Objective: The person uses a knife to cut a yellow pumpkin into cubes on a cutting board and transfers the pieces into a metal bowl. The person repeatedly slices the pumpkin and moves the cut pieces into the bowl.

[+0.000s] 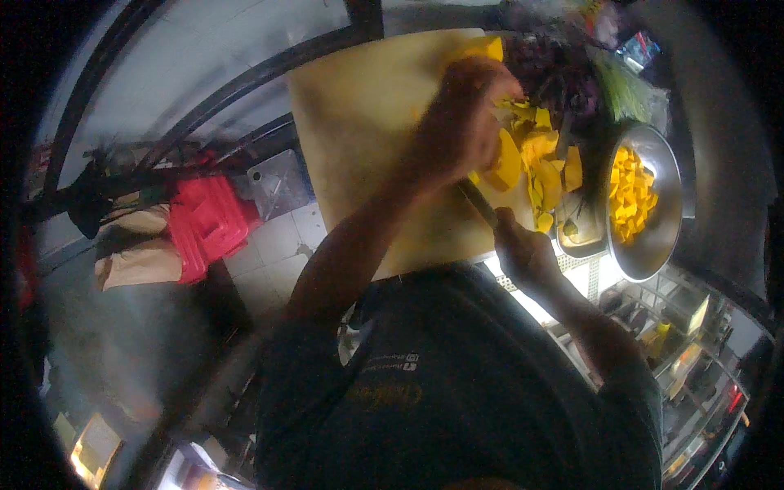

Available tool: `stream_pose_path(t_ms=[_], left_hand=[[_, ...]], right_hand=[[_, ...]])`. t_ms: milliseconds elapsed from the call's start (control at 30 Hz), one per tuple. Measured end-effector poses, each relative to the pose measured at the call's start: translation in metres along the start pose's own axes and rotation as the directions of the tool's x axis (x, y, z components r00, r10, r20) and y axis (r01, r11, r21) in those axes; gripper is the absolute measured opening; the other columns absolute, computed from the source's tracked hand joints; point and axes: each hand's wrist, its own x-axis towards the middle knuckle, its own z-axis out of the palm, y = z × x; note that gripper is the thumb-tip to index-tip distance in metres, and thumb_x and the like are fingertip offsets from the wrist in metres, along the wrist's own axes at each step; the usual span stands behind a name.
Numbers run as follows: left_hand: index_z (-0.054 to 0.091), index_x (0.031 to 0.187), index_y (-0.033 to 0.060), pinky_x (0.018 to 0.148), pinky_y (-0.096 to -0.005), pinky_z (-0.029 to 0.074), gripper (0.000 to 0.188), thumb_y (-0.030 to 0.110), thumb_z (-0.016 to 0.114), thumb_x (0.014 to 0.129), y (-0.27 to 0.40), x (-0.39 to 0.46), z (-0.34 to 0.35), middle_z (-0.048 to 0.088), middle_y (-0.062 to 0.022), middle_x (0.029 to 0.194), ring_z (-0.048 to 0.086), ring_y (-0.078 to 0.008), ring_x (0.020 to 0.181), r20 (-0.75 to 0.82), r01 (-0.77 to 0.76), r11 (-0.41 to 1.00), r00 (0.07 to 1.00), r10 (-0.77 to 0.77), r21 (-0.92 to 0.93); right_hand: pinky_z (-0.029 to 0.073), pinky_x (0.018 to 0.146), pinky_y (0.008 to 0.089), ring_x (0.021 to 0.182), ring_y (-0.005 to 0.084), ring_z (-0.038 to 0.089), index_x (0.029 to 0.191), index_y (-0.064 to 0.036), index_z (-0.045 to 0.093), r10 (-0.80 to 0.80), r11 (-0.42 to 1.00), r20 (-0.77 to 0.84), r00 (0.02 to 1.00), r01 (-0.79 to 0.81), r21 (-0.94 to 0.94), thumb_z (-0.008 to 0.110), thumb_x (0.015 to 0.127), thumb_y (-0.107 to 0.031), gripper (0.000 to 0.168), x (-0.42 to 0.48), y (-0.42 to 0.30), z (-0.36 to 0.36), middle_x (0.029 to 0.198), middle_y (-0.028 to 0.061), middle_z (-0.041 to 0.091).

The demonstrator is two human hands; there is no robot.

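Observation:
My right hand [525,250] grips a knife [478,202] near the front right of a large pale cutting board [355,135]. The blade points away from me, and its far end passes out of sight under my left hand [474,116]. That hand is blurred and bent over the board's right side, against a thick slice of orange-yellow squash [506,162]; its fingers are partly hidden. Squash peels and offcuts [542,171] are heaped along the right edge. A bigger squash chunk [487,48] sits beyond my left hand.
To the right, a steel bowl [664,208] holds squash cubes [631,196], beside a metal tray [579,248]. Dark purple produce [557,79] and long green vegetables [621,89] lie at the far right. A red plastic crate [211,220] is on the left; a wire rack [692,367] stands lower right.

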Motion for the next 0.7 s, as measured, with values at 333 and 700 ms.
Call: stream_pose_path(t_ms=[333,700], left_hand=[[0.060,0.110,0.0065,0.101,-0.0411,0.044,0.039,-0.009,0.058,0.074,0.012,-0.082,-0.067,0.058,-0.0137,0.123,0.054,-0.0339,0.117,0.235,0.350,0.888,0.875,-0.424,0.298],[0.064,0.112,0.0078,0.100,-0.0431,0.046,0.040,0.001,0.071,0.074,0.018,-0.106,-0.063,0.058,-0.0122,0.115,0.055,-0.0340,0.113,0.554,0.332,0.887,0.694,-0.461,0.322]], right_hand=[[0.051,0.064,0.0552,0.075,0.0462,0.065,0.115,-0.009,0.045,-0.049,0.999,0.014,0.999,0.049,-0.018,0.048,0.096,-0.017,0.022,0.005,0.018,-0.010,0.079,0.0202,0.065],[0.051,0.066,0.0540,0.080,0.0452,0.067,0.118,-0.011,0.046,0.039,0.997,-0.088,0.995,-0.034,0.065,0.054,0.091,-0.009,0.028,-0.033,0.004,-0.023,0.085,0.0234,0.067]])
